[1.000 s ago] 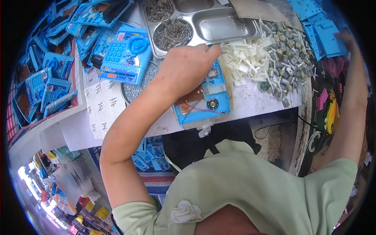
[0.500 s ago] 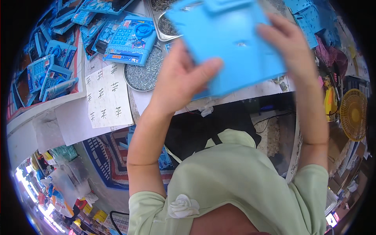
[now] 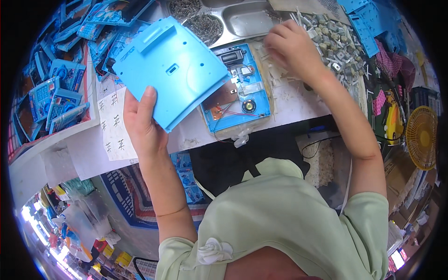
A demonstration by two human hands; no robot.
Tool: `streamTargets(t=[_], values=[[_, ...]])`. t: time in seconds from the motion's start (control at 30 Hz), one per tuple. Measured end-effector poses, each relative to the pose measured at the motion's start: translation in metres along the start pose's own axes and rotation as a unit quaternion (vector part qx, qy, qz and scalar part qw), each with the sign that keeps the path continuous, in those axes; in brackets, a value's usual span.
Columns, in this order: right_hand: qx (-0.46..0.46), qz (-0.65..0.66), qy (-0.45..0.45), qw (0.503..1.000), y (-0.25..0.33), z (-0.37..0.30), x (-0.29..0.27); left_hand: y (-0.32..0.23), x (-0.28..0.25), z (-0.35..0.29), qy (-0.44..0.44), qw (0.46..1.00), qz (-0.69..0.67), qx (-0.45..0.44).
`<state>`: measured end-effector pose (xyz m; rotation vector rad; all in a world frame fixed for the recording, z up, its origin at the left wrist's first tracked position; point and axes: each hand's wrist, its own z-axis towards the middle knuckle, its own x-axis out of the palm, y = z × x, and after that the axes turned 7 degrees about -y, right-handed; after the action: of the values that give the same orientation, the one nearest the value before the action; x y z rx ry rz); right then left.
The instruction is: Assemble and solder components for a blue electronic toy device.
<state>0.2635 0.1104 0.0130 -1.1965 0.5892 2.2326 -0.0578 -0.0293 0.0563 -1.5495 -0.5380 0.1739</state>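
Note:
My left hand [image 3: 145, 125] grips the lower left corner of a flat blue plastic casing [image 3: 156, 84], thumb on top, and holds it tilted above the left part of the table. Right of it lies an open blue case [image 3: 240, 122] with its inside facing up. Red wires, a small round speaker [image 3: 248, 106] and a black box-shaped part [image 3: 231, 57] show in it; its left side is partly covered by the held casing. My right hand [image 3: 296, 51] is off the casing, over white strips beside a pile of small metal motors [image 3: 333, 42]. Its fingertips are bent down and partly blurred.
A metal tray [image 3: 247, 21] with compartments stands at the back, some holding small metal parts. Blue cases [image 3: 60, 84] are heaped at the left. A handwritten paper sheet [image 3: 112, 126] hangs over the table's front edge. A yellow round grille [image 3: 421, 137] is at the right.
The blue casing has moved left and down in my left hand. My right hand has let go of it and moved to the motors. The open case and the pile have come into sight.

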Motion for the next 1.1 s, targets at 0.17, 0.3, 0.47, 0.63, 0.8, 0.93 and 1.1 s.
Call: streamTargets(t=[0.17, 0.3, 0.47, 0.63, 0.8, 0.93, 1.1], values=[[0.016, 0.01, -0.053, 0.998, 0.006, -0.006, -0.042, 0.003, 0.016, 0.001, 0.027, 0.999, -0.028, -0.02], [0.314, 0.382, -0.005, 0.869, 0.071, -0.016, -0.049, 0.012, 0.045, -0.006, 0.099, 0.989, -0.054, -0.099], [0.379, 0.409, 0.003, 0.83, 0.114, -0.058, -0.037, 0.024, 0.049, -0.016, 0.125, 0.96, 0.249, 0.032], [0.353, 0.305, 0.086, 0.88, 0.112, -0.061, -0.034, 0.037, 0.046, -0.012, 0.13, 0.851, 0.475, 0.182], [0.287, 0.311, 0.115, 0.899, 0.096, -0.05, -0.027, 0.039, 0.035, -0.021, 0.11, 0.891, 0.422, 0.125], [0.231, 0.295, 0.142, 0.916, 0.089, -0.043, -0.029, 0.046, 0.03, -0.037, 0.076, 0.905, 0.403, 0.115], [0.164, 0.247, 0.152, 0.943, 0.085, -0.039, -0.027, 0.045, 0.034, -0.051, 0.039, 0.882, 0.45, 0.135]])
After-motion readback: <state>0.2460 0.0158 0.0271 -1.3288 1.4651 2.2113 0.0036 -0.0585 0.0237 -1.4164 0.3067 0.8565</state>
